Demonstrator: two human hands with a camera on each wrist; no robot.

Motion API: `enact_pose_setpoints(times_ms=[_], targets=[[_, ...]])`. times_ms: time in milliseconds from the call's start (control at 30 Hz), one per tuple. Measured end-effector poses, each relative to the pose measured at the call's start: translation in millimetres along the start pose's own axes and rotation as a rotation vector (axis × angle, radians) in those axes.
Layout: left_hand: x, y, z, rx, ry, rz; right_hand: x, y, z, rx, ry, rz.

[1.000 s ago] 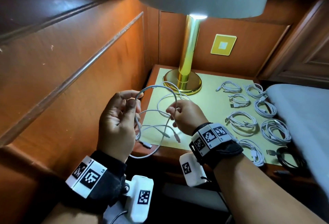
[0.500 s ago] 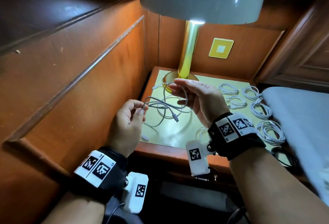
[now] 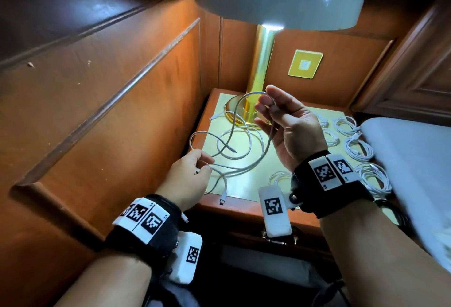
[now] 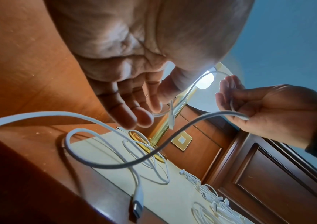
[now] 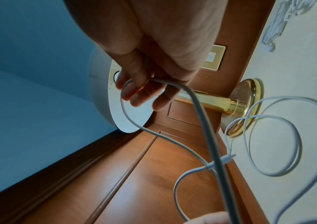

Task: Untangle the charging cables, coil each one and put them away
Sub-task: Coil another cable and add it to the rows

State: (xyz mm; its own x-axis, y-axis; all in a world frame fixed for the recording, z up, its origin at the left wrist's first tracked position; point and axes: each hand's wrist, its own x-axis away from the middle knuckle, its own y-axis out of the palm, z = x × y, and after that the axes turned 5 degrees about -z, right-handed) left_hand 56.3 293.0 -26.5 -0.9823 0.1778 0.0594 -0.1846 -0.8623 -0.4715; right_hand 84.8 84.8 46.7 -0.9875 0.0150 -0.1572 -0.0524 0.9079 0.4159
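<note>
A: Fingers first. Right hand (image 3: 290,123)?

B: Raised palm-up in front of the lamp (image 3: 262,72). Fingers (image 5: 134,92) loosely curled, white cable (image 3: 244,167) looped over them and running down across the palm. So it holds the cable, light grip.

A: Left hand (image 3: 189,179)?

B: Lower, at the nightstand's (image 3: 244,205) front-left corner. Thumb and fingertips (image 3: 207,162) pinch the same cable, as the head view shows it. In the left wrist view the fingers look nearly straight, so the pinch is probably light; blur there, hard to be sure.

A: Cable layout?

B: Arches from the right fingers down to the left hand, slack between. One plug (image 3: 222,200) dangles over the nightstand's front edge. A second loose cable (image 3: 231,140) lies in open loops on the yellow top beside the lamp base, touching it.

A: Rest?

B: Coiled cables (image 3: 358,149) in rows on the top's right side, near the bed edge (image 3: 410,157). One black coil at the front right, mostly hidden. Wood panelling left and behind.
</note>
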Motion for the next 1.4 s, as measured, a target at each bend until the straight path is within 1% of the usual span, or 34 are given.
enact_pose_setpoints(times_ms=[100,200,333,467,533,600,633,700,800,833,867,1000,1033,1067,1100,1167,1200,1233,1300,1333,1400], targets=[[-1,2,4,0.026,-0.004,0.031,1,1,-2,-0.044,0.003,-0.014],[-2,2,7,0.060,0.020,0.107,1,0,-3,-0.123,0.002,-0.020],[0,3,10,0.046,0.108,0.160,2,-3,-9,-0.295,0.004,-0.062],[-2,8,11,0.002,0.172,0.250,5,-5,-20,-0.393,-0.010,-0.100],[-3,8,9,-0.021,0.154,0.318,8,-6,-25,-0.421,-0.017,-0.112],[-3,6,8,-0.016,0.082,0.308,11,-6,-31,-0.443,-0.025,-0.119],[-3,5,7,-0.017,0.053,0.267,12,-7,-34,-0.456,-0.031,-0.122],[-2,4,6,-0.019,0.065,0.132,15,-7,-40,-0.479,-0.045,-0.131],[8,7,12,0.080,0.211,-0.212,19,-9,-49,-0.505,-0.065,-0.120],[11,9,13,0.060,0.251,-0.305,21,-10,-52,-0.515,-0.069,-0.104],[14,11,13,0.013,0.259,-0.372,22,-11,-55,-0.527,-0.073,-0.085],[23,13,4,-0.138,0.144,-0.598,29,-18,-65,-0.535,-0.090,-0.018],[24,13,2,-0.197,0.139,-0.620,31,-19,-67,-0.529,-0.093,-0.009],[25,14,1,-0.239,0.151,-0.605,33,-21,-69,-0.526,-0.094,-0.001],[24,15,1,-0.270,0.166,-0.548,36,-23,-71,-0.521,-0.094,0.006],[23,17,1,-0.295,0.197,-0.340,43,-26,-72,-0.492,-0.082,0.012],[22,19,1,-0.238,0.207,-0.233,47,-27,-72,-0.464,-0.064,0.015],[22,20,3,-0.131,0.218,-0.138,52,-27,-71,-0.431,-0.042,0.019],[26,21,11,0.126,0.256,-0.002,62,-26,-68,-0.377,0.000,0.012],[29,21,16,0.242,0.282,0.032,67,-25,-68,-0.362,0.017,0.002],[39,20,23,0.368,0.339,0.020,79,-23,-69,-0.338,0.042,-0.009]])
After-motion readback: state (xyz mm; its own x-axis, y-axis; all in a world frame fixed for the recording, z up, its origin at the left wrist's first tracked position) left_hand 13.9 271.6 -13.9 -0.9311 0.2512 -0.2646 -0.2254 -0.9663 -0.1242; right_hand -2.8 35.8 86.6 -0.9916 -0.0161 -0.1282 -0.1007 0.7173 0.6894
